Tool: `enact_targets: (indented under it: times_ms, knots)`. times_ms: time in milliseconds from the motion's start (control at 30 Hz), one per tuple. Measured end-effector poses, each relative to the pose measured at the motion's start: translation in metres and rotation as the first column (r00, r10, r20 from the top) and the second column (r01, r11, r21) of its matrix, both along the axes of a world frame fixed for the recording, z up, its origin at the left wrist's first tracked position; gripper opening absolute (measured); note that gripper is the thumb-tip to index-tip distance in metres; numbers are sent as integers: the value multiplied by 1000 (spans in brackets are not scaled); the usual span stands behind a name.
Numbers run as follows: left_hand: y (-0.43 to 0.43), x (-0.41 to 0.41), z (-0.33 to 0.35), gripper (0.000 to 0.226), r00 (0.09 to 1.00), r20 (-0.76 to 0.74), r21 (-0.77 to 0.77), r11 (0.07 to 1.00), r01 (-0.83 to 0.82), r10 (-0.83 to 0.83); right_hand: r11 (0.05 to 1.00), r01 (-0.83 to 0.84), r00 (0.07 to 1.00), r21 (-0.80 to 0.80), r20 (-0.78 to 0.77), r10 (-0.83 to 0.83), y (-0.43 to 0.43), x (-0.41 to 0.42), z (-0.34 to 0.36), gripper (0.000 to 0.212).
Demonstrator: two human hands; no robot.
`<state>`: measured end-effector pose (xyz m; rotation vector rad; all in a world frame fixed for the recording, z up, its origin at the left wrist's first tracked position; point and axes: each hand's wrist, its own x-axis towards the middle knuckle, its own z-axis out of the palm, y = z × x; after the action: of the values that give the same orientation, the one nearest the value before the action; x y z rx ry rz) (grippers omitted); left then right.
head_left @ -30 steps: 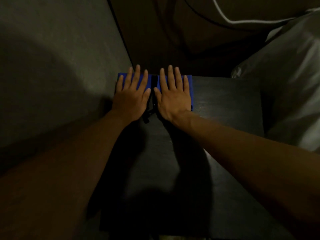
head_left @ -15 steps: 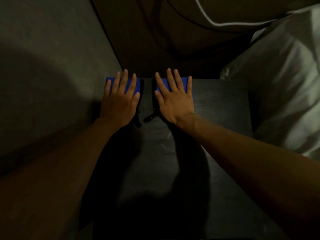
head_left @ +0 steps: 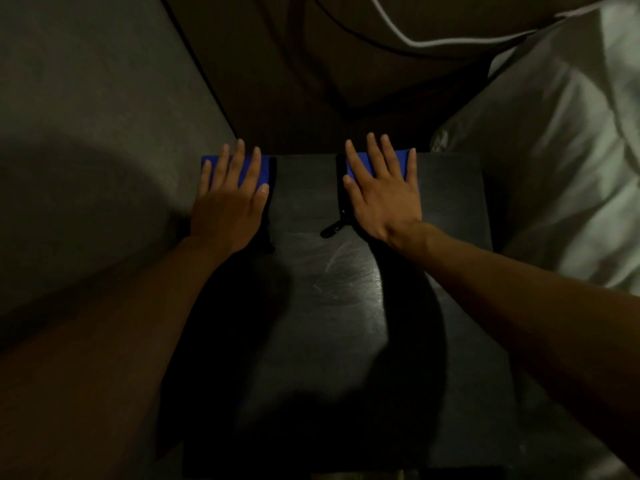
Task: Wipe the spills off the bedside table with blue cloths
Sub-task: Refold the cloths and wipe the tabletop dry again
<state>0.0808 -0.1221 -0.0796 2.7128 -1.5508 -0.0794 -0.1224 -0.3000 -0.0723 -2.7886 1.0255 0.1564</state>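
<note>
Hands have slid apart vs 1 s ago, both flat w/ fingers spread: L hand (head_left: 228,202) presses L blue cloth (head_left: 247,171) at desk (head_left: 311,323) back-left corner, R hand (head_left: 384,199) presses R blue cloth (head_left: 398,160) mid-back, so back strip prob. wiped, smears (head_left: 332,265) nearer front remain.

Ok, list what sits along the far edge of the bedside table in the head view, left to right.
grey wall → left blue cloth pressed flat under the left hand → bare strip of bedside table → right blue cloth pressed flat under the right hand → white bedding
</note>
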Motion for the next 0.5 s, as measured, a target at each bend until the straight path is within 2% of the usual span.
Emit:
enact_targets:
  times_ms: [500]
  knots:
    - [1, 0, 3, 61, 1000, -11, -5, 1000, -1, 0, 995, 102, 994, 16, -28, -102, -44, -44, 2, 63]
